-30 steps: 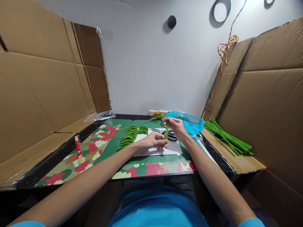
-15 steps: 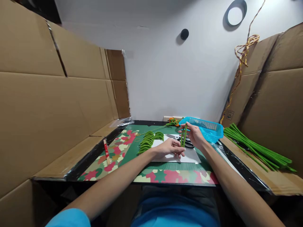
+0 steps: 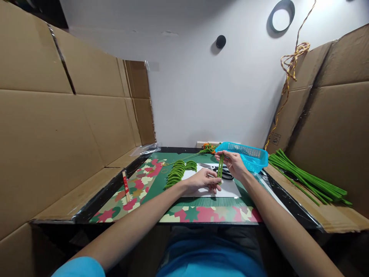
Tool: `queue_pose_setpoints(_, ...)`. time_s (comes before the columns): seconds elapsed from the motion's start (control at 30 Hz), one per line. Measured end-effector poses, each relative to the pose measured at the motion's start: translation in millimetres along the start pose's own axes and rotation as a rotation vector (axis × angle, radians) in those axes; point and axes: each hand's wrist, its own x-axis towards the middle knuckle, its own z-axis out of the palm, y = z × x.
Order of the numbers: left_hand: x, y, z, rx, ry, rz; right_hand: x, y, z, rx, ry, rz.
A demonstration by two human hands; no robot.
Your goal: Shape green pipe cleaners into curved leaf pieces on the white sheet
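Note:
A green pipe cleaner (image 3: 220, 165), folded into a narrow upright loop, is held between my two hands above a white sheet (image 3: 227, 191). My left hand (image 3: 206, 180) pinches its lower end. At the top, the fingers of my right hand (image 3: 232, 161) close on the other end. Behind them lies a pair of black-handled scissors (image 3: 227, 175), partly covered by my hands. Left of the sheet, several curved green pipe-cleaner pieces (image 3: 175, 174) lie in a column, with a shorter group (image 3: 190, 165) beside it.
A blue basket (image 3: 255, 159) stands behind my right hand. Long green pipe cleaners (image 3: 308, 179) are piled on cardboard at right. An orange flower (image 3: 209, 148) with a green stem lies at the back. Red-wrapped chopsticks (image 3: 126, 186) rest at left. Cardboard walls (image 3: 72, 146) flank the table.
The whole view has shifted slightly, so things appear a little further left. Both hands keep their hold on the pipe cleaner, whose two strands look closer together.

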Motion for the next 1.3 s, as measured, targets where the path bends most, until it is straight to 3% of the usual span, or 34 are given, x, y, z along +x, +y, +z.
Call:
queue_pose_setpoints(0.27,1,2,-1.3,-0.017,-0.079,0.001,0,1,2,-0.103,-0.057,-0.059)
queue_pose_setpoints(0.47,-1,17,0.7,-0.107,-0.155,-0.033,3,-3,0,-0.199,-0.068,-0.097)
queue_pose_setpoints(0.73,2,24,-1.9,-0.15,-0.054,0.111,4,-4,5,-0.335,-0.061,-0.119)
queue_pose_setpoints(0.9,2,16,1.2,-0.131,-0.051,0.061,4,-6,6,-0.318,-0.025,-0.138)
queue_pose_setpoints(1.1,0,13,4.5,0.006,-0.095,-0.001,9,-5,-2,-0.185,0.028,-0.039)
queue_pose_setpoints(1.3,0,17,8.2,0.051,-0.06,-0.018,8,-9,-5,-0.111,0.017,0.037)
